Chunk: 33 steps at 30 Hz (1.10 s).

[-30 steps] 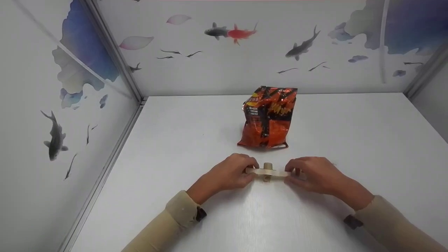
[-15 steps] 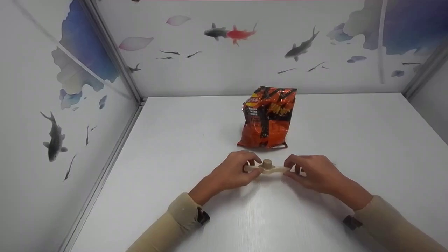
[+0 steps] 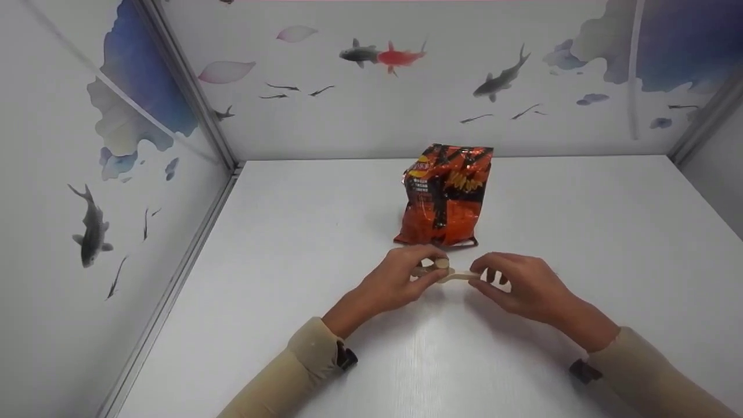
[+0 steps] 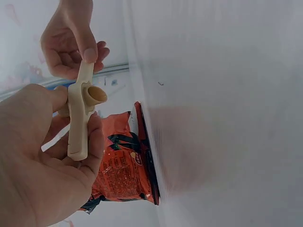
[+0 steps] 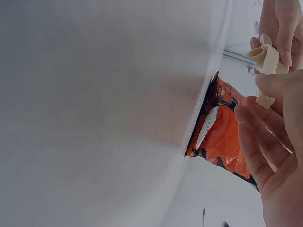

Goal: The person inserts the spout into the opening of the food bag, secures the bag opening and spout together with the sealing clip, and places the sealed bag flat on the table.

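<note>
A cream-coloured bag clip with a pour spout point(image 3: 462, 275) is held between both hands, in front of the snack bag point(image 3: 444, 197). My left hand point(image 3: 400, 277) grips the clip near its middle, with thumb and fingers around the round cap point(image 3: 442, 263). My right hand point(image 3: 522, 287) pinches the clip's other end between thumb and fingertip. In the left wrist view the spout's hollow mouth point(image 4: 98, 95) faces the tabletop side, and the thumb presses by the cap opposite. The right wrist view shows the clip point(image 5: 271, 60) reaching from one hand to the other.
The crumpled orange and black snack bag stands upright just beyond the hands. A white table point(image 3: 278, 244) lies beneath. White panels point(image 3: 371, 116) printed with fish and petals enclose its back and sides, framed by metal rails point(image 3: 191, 209).
My left hand has slid right along the clip to the cap. The clip has moved slightly away from me and tilted, so the cap's top faces the head view. The right hand keeps its pinch.
</note>
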Motion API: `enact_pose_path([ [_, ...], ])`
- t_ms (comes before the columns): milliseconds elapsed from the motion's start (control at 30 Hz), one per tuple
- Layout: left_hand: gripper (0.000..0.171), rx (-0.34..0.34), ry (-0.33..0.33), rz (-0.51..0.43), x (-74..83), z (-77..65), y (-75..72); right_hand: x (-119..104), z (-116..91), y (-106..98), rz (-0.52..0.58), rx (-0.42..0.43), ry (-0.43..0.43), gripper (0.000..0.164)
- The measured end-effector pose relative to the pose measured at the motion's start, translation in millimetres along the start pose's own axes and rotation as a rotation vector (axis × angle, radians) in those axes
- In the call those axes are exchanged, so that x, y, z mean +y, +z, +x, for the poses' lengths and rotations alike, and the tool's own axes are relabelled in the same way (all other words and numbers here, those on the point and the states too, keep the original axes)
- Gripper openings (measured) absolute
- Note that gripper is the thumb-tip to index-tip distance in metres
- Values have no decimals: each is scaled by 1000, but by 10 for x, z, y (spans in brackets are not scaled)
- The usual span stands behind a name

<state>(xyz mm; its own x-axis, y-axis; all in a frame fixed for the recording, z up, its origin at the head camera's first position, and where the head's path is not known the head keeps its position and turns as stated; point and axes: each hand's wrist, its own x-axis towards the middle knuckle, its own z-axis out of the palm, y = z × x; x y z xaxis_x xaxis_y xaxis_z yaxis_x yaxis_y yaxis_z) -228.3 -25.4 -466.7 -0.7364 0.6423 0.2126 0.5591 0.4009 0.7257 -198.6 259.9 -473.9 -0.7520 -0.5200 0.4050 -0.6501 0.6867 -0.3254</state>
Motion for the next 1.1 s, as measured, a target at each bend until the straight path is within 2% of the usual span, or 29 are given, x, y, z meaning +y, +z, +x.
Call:
enact_pose_path([
  [100,23,9,21,8,7,14,-1,10,2,-1,-8,45,-10,33],
  [267,22,46,62,76,15,33,21,20,3,5,-10,100,-34,34],
  [433,22,73,66,162,43,41,54,21,3,26,-9,102,-49,39],
  [600,23,98,79,235,66,55,70,17,14,37,10,86,-27,48],
  [900,25,129,67,247,71,57,80,-2,49,44,32,57,14,54],
  [1100,27,145,33,239,91,63,81,-21,63,13,19,68,104,53],
])
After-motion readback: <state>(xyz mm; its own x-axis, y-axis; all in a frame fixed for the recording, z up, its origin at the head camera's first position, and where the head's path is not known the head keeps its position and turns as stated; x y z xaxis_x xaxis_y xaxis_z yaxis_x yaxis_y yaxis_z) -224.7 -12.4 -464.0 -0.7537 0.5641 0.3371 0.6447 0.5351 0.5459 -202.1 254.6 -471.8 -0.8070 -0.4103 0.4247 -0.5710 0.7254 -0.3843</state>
